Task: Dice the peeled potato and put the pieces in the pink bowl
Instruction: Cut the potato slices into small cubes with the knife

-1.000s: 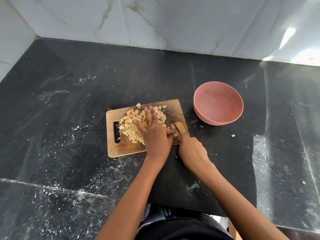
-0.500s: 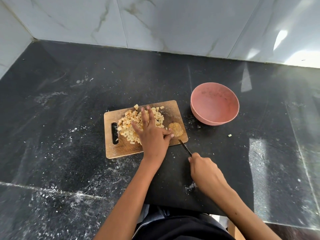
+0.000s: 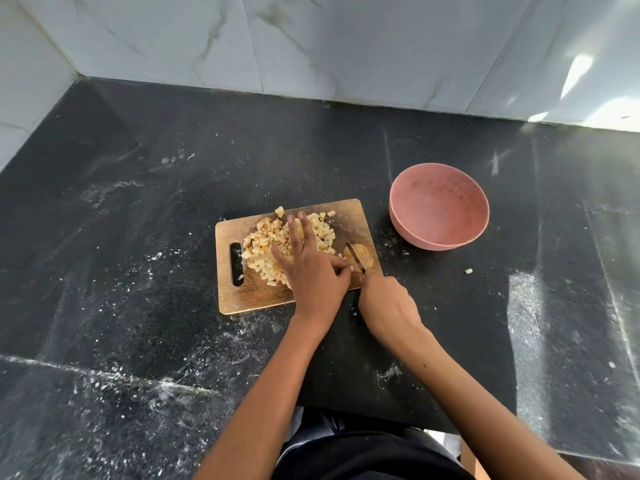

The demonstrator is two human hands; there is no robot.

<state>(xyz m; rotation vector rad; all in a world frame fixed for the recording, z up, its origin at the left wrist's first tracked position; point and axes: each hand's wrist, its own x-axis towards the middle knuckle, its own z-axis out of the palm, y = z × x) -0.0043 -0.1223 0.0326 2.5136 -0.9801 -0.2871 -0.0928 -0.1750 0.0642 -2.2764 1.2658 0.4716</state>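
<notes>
Half a second back our right hand (image 3: 388, 303) was off the board over the bench (image 3: 138, 237); now it grips the knife (image 3: 355, 258) on the sliced potato (image 3: 363, 254) at the cutting board (image 3: 249, 292) corner. Our left hand (image 3: 311, 268), fingers straight, presses pale diced pieces (image 3: 266, 240). Pink bowl (image 3: 439, 206) stands beside.

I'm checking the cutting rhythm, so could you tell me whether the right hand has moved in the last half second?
Yes. The right hand has moved forward to the cutting board, bringing the knife back onto the potato slices.
</notes>
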